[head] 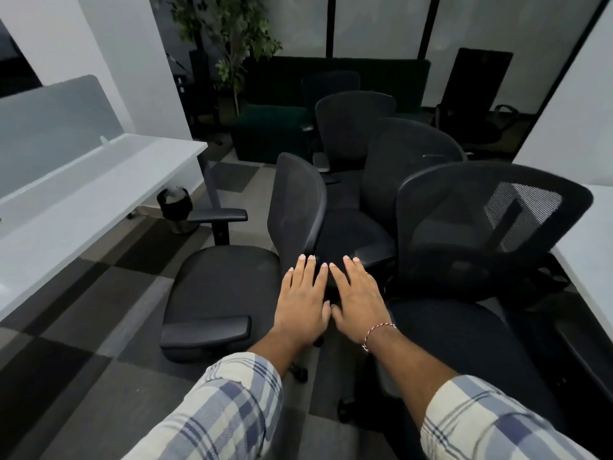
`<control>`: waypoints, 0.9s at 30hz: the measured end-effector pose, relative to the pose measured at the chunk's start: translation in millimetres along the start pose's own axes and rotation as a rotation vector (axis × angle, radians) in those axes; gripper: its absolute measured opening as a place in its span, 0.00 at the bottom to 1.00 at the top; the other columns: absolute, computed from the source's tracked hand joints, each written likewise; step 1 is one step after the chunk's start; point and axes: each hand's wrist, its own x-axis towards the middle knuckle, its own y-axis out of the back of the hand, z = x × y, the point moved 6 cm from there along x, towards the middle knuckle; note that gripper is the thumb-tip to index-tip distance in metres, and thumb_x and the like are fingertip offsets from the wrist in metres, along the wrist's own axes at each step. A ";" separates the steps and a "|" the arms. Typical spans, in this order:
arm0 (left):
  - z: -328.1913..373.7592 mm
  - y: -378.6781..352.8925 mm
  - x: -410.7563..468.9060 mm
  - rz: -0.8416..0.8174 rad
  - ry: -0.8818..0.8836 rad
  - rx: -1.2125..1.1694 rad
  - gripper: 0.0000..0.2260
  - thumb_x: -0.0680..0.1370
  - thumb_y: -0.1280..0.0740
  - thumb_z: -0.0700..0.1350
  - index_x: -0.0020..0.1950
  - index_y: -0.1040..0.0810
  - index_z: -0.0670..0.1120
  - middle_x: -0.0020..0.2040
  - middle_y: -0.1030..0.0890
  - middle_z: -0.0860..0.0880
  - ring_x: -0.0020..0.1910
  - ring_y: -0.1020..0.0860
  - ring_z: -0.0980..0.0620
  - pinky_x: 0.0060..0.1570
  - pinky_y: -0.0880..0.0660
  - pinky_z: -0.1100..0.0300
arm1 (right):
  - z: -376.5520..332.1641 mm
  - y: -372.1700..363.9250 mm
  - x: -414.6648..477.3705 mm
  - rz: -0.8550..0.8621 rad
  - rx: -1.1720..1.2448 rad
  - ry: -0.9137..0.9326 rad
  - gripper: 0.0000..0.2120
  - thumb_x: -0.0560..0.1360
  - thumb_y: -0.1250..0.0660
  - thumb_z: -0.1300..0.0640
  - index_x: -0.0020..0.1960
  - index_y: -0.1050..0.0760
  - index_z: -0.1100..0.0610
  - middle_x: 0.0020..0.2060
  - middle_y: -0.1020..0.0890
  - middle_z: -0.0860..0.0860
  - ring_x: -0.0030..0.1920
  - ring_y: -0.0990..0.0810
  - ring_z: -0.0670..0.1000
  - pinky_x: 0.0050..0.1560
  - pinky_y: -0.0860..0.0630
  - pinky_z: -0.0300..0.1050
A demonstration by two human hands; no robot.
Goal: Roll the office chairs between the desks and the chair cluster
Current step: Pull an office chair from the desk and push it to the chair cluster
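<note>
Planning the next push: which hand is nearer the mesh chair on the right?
Right. The right hand is just left of the mesh chair; the left hand is farther left.

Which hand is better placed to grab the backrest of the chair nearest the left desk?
Left, probably. The left hand is open with fingertips by that chair's backrest; the right hand, also open, lies farther right, toward the next chair's armrest.

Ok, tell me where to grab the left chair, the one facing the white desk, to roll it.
Probably the backrest of the left chair: its curved frame stands upright and edge-on to you. Take its near edge, coming from your own side, since other chairs crowd right behind it. The near armrest is a fallback.
</note>
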 end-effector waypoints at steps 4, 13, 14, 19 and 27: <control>-10.7 -2.7 42.4 0.026 0.049 0.002 0.35 0.73 0.34 0.50 0.78 0.39 0.44 0.79 0.41 0.39 0.79 0.48 0.40 0.76 0.45 0.44 | 15.5 -2.8 41.7 0.021 0.056 -0.049 0.38 0.73 0.31 0.54 0.79 0.44 0.55 0.78 0.44 0.59 0.79 0.50 0.59 0.77 0.45 0.55; -45.3 -21.1 152.6 -0.162 0.231 -0.265 0.39 0.77 0.35 0.50 0.81 0.54 0.43 0.79 0.44 0.40 0.79 0.47 0.41 0.75 0.41 0.47 | 43.8 -16.2 124.1 0.016 0.053 -0.087 0.37 0.75 0.34 0.54 0.79 0.47 0.55 0.78 0.46 0.59 0.79 0.51 0.58 0.76 0.46 0.53; -50.0 -24.1 162.6 -0.185 0.263 -0.309 0.40 0.77 0.35 0.50 0.81 0.55 0.43 0.79 0.43 0.40 0.78 0.46 0.41 0.74 0.39 0.46 | 44.7 -18.2 132.7 0.006 0.045 -0.079 0.37 0.75 0.34 0.54 0.79 0.47 0.55 0.78 0.46 0.59 0.79 0.51 0.58 0.76 0.46 0.53; -69.7 -40.9 194.1 -0.341 0.392 -0.434 0.43 0.76 0.33 0.52 0.81 0.59 0.45 0.75 0.38 0.42 0.71 0.33 0.41 0.65 0.29 0.45 | 49.4 -25.0 172.1 0.007 0.046 -0.103 0.37 0.75 0.35 0.56 0.79 0.48 0.55 0.78 0.46 0.59 0.79 0.52 0.58 0.76 0.47 0.52; -77.5 -53.5 199.5 -0.510 0.441 -0.600 0.36 0.78 0.35 0.46 0.80 0.48 0.40 0.73 0.31 0.40 0.70 0.30 0.42 0.65 0.29 0.54 | 53.9 -31.2 188.7 -0.037 0.004 -0.088 0.40 0.74 0.34 0.55 0.80 0.50 0.55 0.78 0.47 0.59 0.79 0.52 0.58 0.76 0.46 0.53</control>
